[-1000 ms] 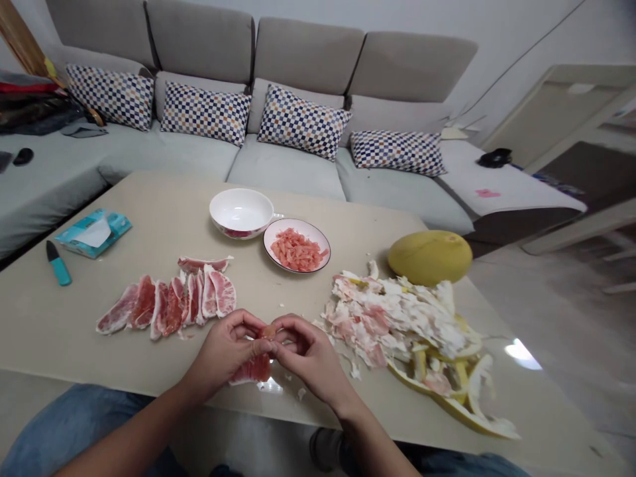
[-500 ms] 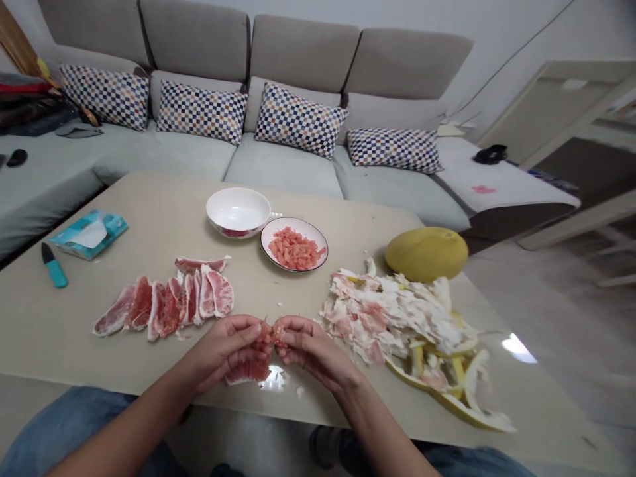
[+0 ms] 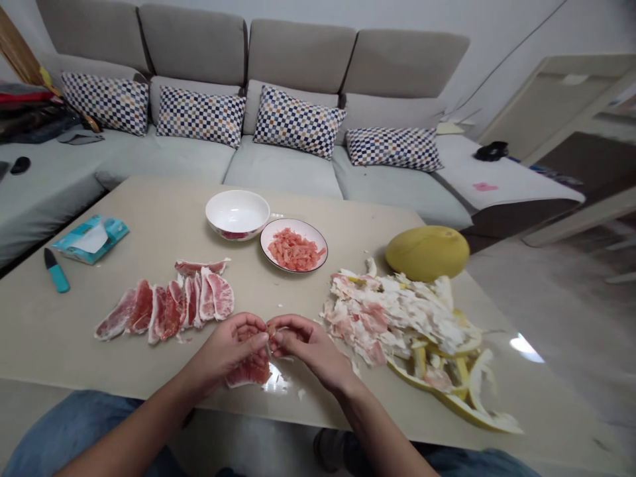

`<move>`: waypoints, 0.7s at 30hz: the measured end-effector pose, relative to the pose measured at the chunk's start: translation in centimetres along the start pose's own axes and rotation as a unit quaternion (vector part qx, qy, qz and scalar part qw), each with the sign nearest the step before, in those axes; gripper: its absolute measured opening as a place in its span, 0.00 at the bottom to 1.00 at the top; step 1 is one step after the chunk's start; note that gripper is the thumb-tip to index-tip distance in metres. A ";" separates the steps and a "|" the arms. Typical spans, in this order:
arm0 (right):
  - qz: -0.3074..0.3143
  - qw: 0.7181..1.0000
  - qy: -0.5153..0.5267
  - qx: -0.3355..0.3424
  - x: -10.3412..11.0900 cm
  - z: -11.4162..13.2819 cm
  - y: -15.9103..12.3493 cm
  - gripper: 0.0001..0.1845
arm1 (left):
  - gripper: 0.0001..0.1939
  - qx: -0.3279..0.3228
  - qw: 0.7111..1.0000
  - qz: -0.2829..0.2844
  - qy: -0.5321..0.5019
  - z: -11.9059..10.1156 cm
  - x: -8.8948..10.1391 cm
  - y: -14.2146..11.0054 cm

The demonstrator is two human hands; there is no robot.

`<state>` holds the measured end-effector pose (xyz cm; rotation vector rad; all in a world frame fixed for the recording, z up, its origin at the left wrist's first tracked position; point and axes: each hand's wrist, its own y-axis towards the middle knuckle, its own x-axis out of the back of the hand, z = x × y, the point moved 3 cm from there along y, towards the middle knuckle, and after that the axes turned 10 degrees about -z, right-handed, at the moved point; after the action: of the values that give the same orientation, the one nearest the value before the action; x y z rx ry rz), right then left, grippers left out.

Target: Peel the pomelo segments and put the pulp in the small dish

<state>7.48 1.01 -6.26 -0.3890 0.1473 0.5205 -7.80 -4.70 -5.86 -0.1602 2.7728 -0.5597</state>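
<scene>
My left hand (image 3: 236, 344) and my right hand (image 3: 311, 348) meet fingertip to fingertip above the near part of the table. Both are closed in a pinch on a small piece of reddish pomelo flesh (image 3: 271, 333), mostly hidden by the fingers. Below my left hand lies a peeled pomelo segment (image 3: 250, 375), partly covered by it. Farther left, several pomelo segments (image 3: 171, 311) with white membrane lie in a row. Beyond my hands, a dark-rimmed plate (image 3: 269, 230) holds loose pieces of pink flesh (image 3: 295, 252).
A white bowl (image 3: 237, 211) stands behind the plate. On the right are a heap of membrane and pith (image 3: 392, 315), yellow rind (image 3: 457, 404) and a whole pomelo (image 3: 427, 253). A teal-handled knife (image 3: 58, 277) and a tissue pack (image 3: 92, 238) lie far left.
The flesh between my fingertips shows less than before. My fingers have shifted slightly, the right ones turning inward over the piece. The things on the table stay in place.
</scene>
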 end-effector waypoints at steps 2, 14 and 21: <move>0.007 0.999 -0.027 0.016 -0.3 0.1 0.0 0.16 | 0.15 -0.025 0.999 -0.008 0.031 0.2 0.1 0.3; -0.065 0.990 -0.105 0.069 -1.0 0.3 0.1 0.15 | 0.11 -0.115 0.983 -0.088 0.116 -0.4 0.5 0.7; 0.000 1.000 0.026 -0.012 0.1 0.7 0.4 0.18 | 0.13 -0.081 0.994 -0.034 0.066 -1.5 -0.3 0.8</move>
<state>7.43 1.64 -5.77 -0.4253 0.1922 0.5136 -8.01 -3.35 -4.75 -0.2625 2.9505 -0.3743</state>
